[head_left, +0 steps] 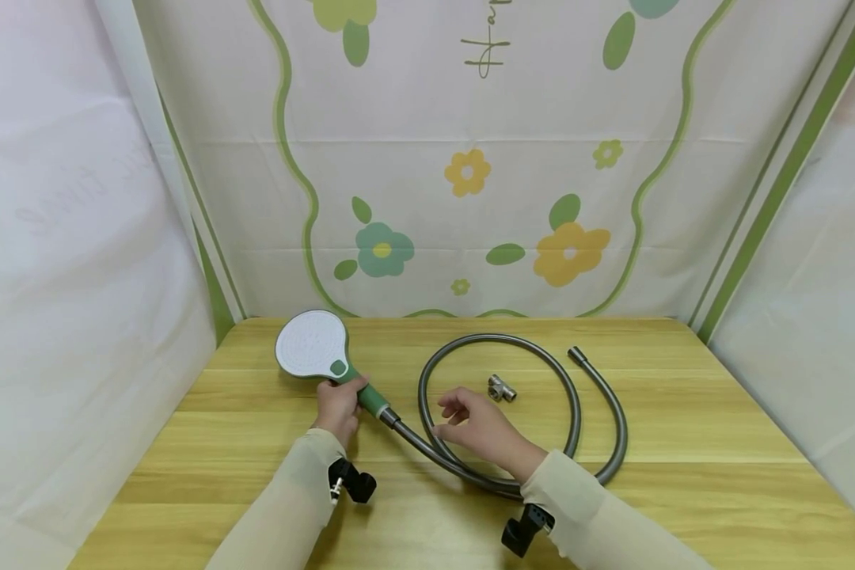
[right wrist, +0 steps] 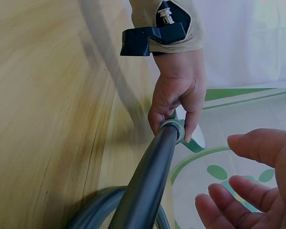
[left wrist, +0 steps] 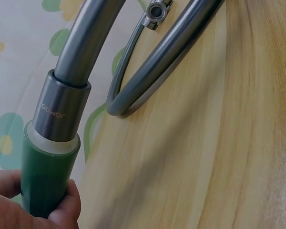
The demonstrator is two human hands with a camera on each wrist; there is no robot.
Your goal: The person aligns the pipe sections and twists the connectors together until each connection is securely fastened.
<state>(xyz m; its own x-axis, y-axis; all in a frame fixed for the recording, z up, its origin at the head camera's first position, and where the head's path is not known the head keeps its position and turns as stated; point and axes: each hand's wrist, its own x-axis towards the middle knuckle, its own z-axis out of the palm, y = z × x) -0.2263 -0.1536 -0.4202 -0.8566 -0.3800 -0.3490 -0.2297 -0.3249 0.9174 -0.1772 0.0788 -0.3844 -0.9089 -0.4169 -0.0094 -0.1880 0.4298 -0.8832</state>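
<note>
Nearest, below and to the right of the shower head [head_left: 310,345], the cuffs of two pale sleeves [head_left: 274,507] carry black wrist mounts [head_left: 356,483].

Next, to the right of the shower head and a little lower, the right hand [head_left: 490,427] hovers by the looped grey hose [head_left: 571,412]. Its grip is apart and holds nothing: thumb and curved fingers stand separate, perhaps kept loose so that it can steady the hose.

Just below the shower head, the left hand [head_left: 339,408] has its grip clamped on the green handle [head_left: 373,400], thumb on one side and fingers on the other. Holding there probably controls the head's tilt while leaving the joint uncovered. The metal collar [left wrist: 62,106] sits against the handle's pale ring; how tightly, I cannot tell.

The shower head itself is over the far left part of the bench [head_left: 720,443], its white face turned up, seemingly because of how the handle is held. To its right, a metal tee fitting [head_left: 502,388] lies inside the hose loop, apart from the hose. Farther right of the head is the hose's free end [head_left: 577,355], joined to nothing. Behind the head hangs a flowered cloth [head_left: 399,111].
</note>
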